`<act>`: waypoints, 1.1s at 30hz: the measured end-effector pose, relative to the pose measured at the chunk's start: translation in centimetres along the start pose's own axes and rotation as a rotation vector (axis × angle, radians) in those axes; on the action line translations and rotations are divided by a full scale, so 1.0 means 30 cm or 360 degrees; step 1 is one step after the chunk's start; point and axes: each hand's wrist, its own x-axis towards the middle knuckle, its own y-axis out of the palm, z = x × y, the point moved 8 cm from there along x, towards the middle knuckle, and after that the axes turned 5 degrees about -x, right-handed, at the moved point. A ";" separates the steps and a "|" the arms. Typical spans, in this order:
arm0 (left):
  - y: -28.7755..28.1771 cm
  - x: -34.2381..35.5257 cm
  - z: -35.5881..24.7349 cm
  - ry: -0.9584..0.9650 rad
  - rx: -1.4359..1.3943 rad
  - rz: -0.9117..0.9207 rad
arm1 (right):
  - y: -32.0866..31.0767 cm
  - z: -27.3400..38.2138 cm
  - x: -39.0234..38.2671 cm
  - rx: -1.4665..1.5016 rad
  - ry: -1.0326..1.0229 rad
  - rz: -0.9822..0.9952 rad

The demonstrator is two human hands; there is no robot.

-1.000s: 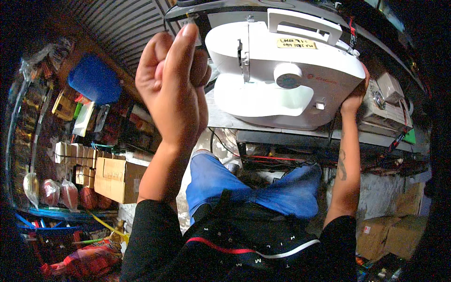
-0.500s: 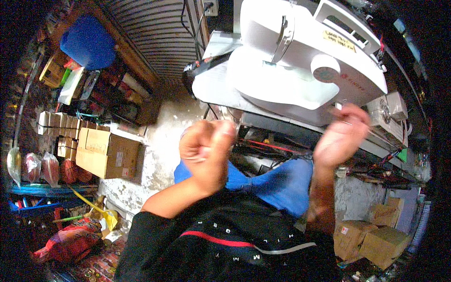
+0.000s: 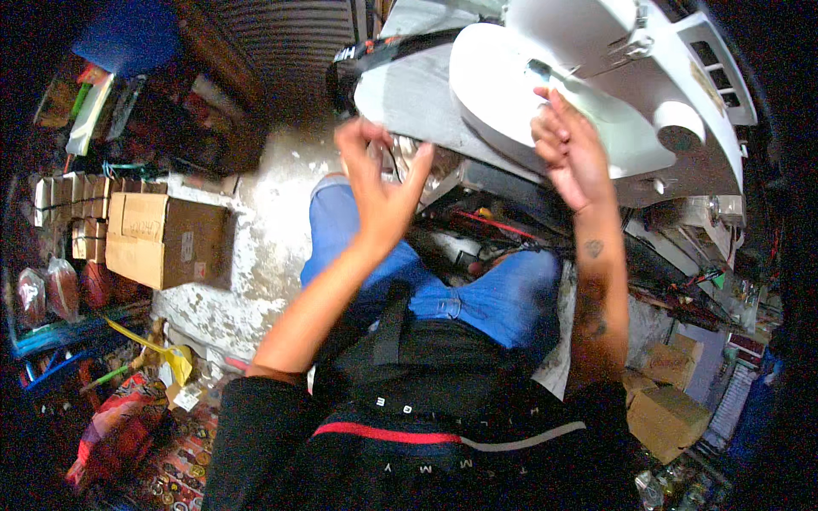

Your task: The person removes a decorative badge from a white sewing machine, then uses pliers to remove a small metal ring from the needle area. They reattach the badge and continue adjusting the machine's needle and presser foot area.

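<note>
Left hand (image 3: 379,183): curled in on itself half a second ago, now spread, thumb and fingers apart, near the front edge of the table (image 3: 417,106). Right hand (image 3: 575,149): formerly low, beneath the dial, now raised over the front of the white sewing machine (image 3: 635,94) — fingers partly curled, index fingertip near the needle area; whether anything is pinched cannot be told. The machine stands on the table at upper right, farther right in view than before. Surroundings, from the left: a cardboard box (image 3: 158,238) below a blue bin (image 3: 128,34); a red bag (image 3: 119,426) near a yellow scoop (image 3: 177,364); a black strap (image 3: 400,53) across the table, left of the machine; more cardboard boxes (image 3: 669,419) at lower right. Obstruction noted — the right hand and forearm hide part of the machine's base and the table edge.
</note>
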 end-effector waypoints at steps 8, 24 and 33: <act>0.377 0.247 -0.081 0.0314 0.0201 0.0714 | -0.128 0.054 0.145 -0.0335 0.0069 0.0133; 0.473 0.260 0.014 0.0187 0.0124 0.0789 | -0.119 0.066 0.169 -0.0725 -0.0160 0.0048; 0.500 0.258 0.010 0.0189 0.0039 0.0910 | -0.275 0.096 0.128 -0.1373 -0.0363 -0.0853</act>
